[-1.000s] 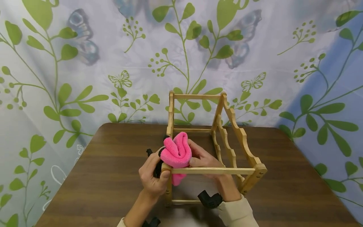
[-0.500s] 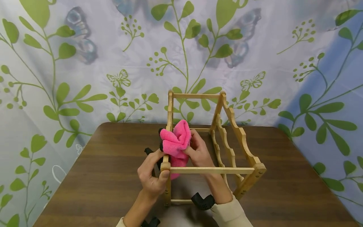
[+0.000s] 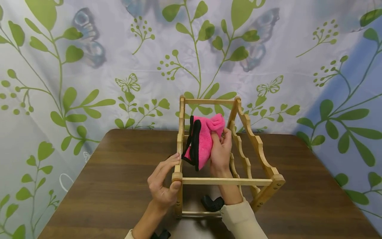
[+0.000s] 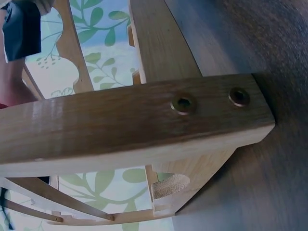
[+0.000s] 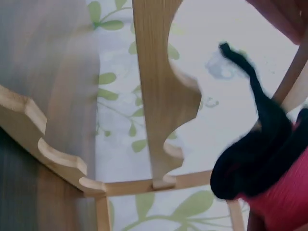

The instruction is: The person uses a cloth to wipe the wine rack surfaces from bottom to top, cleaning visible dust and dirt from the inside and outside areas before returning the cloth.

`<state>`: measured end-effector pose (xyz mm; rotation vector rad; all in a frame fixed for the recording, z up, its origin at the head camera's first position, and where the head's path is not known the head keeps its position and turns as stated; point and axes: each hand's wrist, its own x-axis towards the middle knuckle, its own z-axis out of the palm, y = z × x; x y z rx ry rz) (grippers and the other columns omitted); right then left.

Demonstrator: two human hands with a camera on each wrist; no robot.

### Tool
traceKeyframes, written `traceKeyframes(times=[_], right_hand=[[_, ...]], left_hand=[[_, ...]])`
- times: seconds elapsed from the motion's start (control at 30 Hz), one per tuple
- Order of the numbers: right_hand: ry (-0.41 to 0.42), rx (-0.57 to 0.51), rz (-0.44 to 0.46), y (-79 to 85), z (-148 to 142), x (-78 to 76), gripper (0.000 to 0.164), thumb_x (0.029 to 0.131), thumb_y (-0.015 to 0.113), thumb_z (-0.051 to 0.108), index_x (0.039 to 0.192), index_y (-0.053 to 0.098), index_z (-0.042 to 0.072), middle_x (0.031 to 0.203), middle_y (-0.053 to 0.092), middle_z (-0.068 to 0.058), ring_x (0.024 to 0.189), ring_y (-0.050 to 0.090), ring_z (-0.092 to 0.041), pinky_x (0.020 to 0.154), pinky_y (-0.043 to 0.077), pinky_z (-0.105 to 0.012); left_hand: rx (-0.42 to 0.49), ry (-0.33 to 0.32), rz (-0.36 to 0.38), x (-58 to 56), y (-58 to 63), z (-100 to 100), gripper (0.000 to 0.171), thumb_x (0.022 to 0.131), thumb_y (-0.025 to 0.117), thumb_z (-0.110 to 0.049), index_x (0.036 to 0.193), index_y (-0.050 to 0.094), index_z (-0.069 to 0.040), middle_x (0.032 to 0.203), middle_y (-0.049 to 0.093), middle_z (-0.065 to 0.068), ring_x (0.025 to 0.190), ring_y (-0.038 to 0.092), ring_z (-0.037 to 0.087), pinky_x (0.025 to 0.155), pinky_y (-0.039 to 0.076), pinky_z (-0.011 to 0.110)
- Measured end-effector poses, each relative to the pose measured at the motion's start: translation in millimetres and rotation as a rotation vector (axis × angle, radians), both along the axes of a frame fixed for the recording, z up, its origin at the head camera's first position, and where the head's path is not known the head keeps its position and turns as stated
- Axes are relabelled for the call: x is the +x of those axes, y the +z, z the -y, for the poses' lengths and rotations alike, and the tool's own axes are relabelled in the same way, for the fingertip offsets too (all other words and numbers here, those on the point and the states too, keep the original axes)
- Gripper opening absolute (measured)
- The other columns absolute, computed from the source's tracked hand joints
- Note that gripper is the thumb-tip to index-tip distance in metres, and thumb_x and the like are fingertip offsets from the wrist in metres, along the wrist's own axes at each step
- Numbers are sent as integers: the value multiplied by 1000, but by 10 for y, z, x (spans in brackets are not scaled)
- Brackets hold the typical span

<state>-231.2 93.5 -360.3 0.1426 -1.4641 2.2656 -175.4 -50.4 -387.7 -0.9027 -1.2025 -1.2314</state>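
Pinched in my right hand (image 3: 221, 151) is a pink cloth (image 3: 207, 136) with black edging, held up inside the wooden wine rack (image 3: 226, 181) near its left side. The cloth's black edge hangs toward the left rail. My left hand (image 3: 163, 181) rests against the rack's near left corner, fingers fairly straight along the top rail and thumb beside the post. A bolted rack post (image 4: 134, 115) fills the left wrist view, where the left fingers do not show. In the right wrist view, the cloth (image 5: 284, 192) is at lower right, near scalloped slats (image 5: 166, 96).
The rack stands on a dark wooden table (image 3: 125, 159). Behind it hangs a leaf-and-butterfly curtain (image 3: 149, 66). A black strapped-on fitting (image 3: 212, 203) sits by the right wrist, and another black piece (image 3: 161, 234) lies low near the left forearm.
The cloth has come off the left rail and moved up and right with my right hand, its black edge now showing. My left fingers have straightened along the rail; the rack stays put.
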Motion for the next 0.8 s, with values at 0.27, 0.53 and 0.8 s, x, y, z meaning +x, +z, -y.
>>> traceKeyframes(times=[0.27, 0.53, 0.8], right_hand=[[-43, 43, 217, -156, 105, -322, 31, 105, 48, 19, 136, 49, 14, 99, 59, -8, 84, 61, -16, 69, 52, -27], [55, 109, 264, -329, 335, -571, 35, 109, 35, 22, 141, 42, 12, 120, 55, -9, 107, 54, -18, 92, 44, -31], [535, -101, 268, -474, 492, -679, 52, 103, 32, 59, 98, 53, 11, 77, 58, -5, 65, 60, -16, 63, 53, -28]], left_hand=[[-19, 6, 3, 7, -11, 1, 56, 98, 62, -36, 96, 64, 19, 96, 67, 28, 101, 68, 36, 93, 53, 38], [-119, 23, 22, 20, -54, 23, 56, 91, 70, -33, 97, 58, 21, 101, 63, 28, 106, 63, 36, 97, 50, 37], [-132, 40, 13, -9, -73, 50, 52, 94, 65, -31, 97, 58, 20, 103, 63, 29, 107, 63, 36, 97, 51, 35]])
